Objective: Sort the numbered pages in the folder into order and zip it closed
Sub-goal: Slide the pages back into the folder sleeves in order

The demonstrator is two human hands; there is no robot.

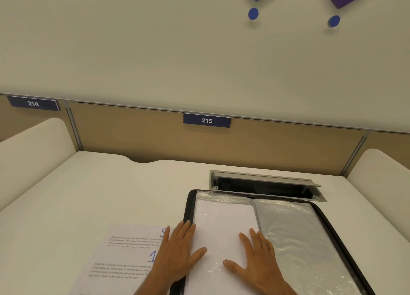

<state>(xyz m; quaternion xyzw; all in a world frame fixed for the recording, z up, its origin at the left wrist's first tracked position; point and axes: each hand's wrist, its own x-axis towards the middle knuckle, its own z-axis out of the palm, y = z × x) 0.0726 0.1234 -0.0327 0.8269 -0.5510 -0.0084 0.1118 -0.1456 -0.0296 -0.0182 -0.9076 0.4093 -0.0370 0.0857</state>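
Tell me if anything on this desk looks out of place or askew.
Two printed pages lie loose on the desk, left of the open folder, overlapping slightly askew. The desk's cable hatch stands open just behind the folder. Nothing looks spilled or damaged.

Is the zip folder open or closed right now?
Open. The folder lies spread flat on the desk, both clear-sleeve sides showing, its black zip edge unjoined. Both hands, left and right, rest flat on its left sleeve.
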